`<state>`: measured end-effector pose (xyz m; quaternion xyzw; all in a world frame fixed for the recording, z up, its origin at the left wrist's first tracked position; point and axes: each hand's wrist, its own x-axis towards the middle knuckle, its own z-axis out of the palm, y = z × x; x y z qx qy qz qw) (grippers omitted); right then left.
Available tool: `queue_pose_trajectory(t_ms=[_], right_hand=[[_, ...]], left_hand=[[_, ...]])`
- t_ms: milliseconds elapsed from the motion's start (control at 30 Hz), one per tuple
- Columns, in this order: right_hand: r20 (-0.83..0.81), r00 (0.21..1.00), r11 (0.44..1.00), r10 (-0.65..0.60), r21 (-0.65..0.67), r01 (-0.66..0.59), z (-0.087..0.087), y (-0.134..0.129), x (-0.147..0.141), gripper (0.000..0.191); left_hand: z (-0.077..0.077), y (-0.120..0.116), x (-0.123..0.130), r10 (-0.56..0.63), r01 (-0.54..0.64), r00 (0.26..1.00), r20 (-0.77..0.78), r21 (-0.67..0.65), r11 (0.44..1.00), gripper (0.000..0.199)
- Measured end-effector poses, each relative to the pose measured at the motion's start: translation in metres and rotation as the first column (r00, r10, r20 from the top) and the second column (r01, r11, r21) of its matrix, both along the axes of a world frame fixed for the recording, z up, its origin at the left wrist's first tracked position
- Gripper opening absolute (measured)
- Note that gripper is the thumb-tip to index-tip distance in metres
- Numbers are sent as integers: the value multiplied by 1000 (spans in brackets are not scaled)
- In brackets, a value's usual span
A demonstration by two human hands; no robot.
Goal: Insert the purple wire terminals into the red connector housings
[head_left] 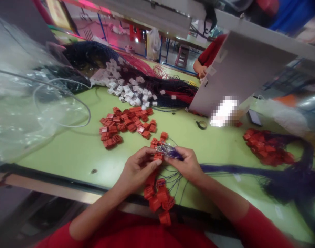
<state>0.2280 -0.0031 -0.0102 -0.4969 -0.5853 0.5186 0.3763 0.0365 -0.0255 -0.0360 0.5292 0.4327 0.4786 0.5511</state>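
Observation:
My left hand [140,168] is closed on a red connector [158,156], held between thumb and fingers. Just to its right, my right hand [187,163] grips a bundle of dark purple wires [176,153] whose silvery metal ends point left toward the connector. The wires trail away to the right under my forearm. Below my hands, several red connectors with thin wires [161,199] hang at the table's front edge. A couple of loose red connectors [164,135] lie just beyond my fingers.
Piles of red connectors [128,120] and white connectors [131,91] lie ahead. Plastic sheeting [30,93] covers the left. A tape roll [201,125], grey panel [237,72], phone [254,117] and wired red connectors [268,146] are right. Another person's hand [200,69] shows behind the panel.

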Motion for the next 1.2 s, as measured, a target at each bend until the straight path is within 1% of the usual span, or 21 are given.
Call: queue_pose_trajectory(t_ms=[67, 167, 233, 300, 367, 433, 500, 533, 567, 600, 633, 667, 800, 867, 900, 1000, 1067, 1133, 1200], right_hand=[[-25, 999, 1000, -24, 1, 24, -2, 4, 0, 21], [-97, 985, 988, -142, 47, 147, -2, 10, 0, 24], [-141, 969, 978, -200, 38, 208, 0, 13, 0, 26], [-152, 970, 982, -187, -24, 186, 2, 14, 1, 29], [-140, 982, 990, -127, -83, 117, 3, 14, 2, 33], [-124, 990, 993, -69, -107, 56, 3, 14, 4, 38], [-115, 993, 994, -32, -111, 19, 2, 14, 5, 39], [-115, 993, 994, -21, -113, 8, 1, 15, 5, 39], [-119, 993, 993, -17, -116, 3, 1, 15, 5, 37], [-126, 992, 992, -16, -124, 1, 1, 16, 6, 36], [-133, 991, 991, -20, -135, 2, 1, 16, 6, 35], [-138, 990, 989, -26, -149, 5, 1, 16, 6, 34], [-131, 990, 982, -55, -184, 30, 0, 16, 5, 33], [-131, 989, 985, -69, -164, 46, -2, 15, 5, 33], [-136, 988, 987, -76, -154, 54, -2, 15, 4, 33], [-148, 984, 985, -95, -159, 71, -2, 13, 4, 34], [-139, 985, 983, -100, -168, 76, -1, 12, 4, 34], [-116, 989, 985, -89, -158, 70, 0, 11, 5, 32], [-89, 994, 990, -62, -132, 50, 2, 11, 6, 30]], left_hand=[[3, 1, -5, 34, -30, 996, -79, 43, 999, 24], [9, 10, -19, 58, -26, 962, -266, 121, 992, 24], [12, 23, -30, 83, -19, 919, -385, 168, 986, 26], [13, 41, -39, 129, -28, 856, -500, 204, 979, 31], [11, 61, -44, 161, -18, 749, -643, 223, 975, 35], [8, 78, -45, 163, 30, 601, -783, 225, 974, 36], [5, 91, -44, 168, 84, 461, -871, 232, 969, 37], [4, 95, -43, 178, 103, 411, -894, 239, 965, 37], [4, 98, -42, 191, 113, 377, -906, 250, 962, 37], [3, 100, -41, 200, 119, 361, -911, 258, 959, 37], [4, 99, -40, 199, 126, 367, -909, 260, 957, 37], [4, 98, -39, 182, 133, 393, -901, 252, 959, 35], [6, 89, -41, 42, 143, 567, -822, 149, 978, 26], [6, 83, -43, 11, 111, 652, -758, 110, 988, 28], [6, 80, -44, 16, 87, 698, -715, 107, 990, 31], [6, 67, -43, 56, 10, 845, -532, 120, 993, 42], [7, 57, -41, 32, -2, 926, -376, 79, 997, 47], [8, 47, -37, -23, 26, 976, -214, 12, 1000, 44], [9, 40, -34, -57, 55, 993, -102, -18, 998, 40]])
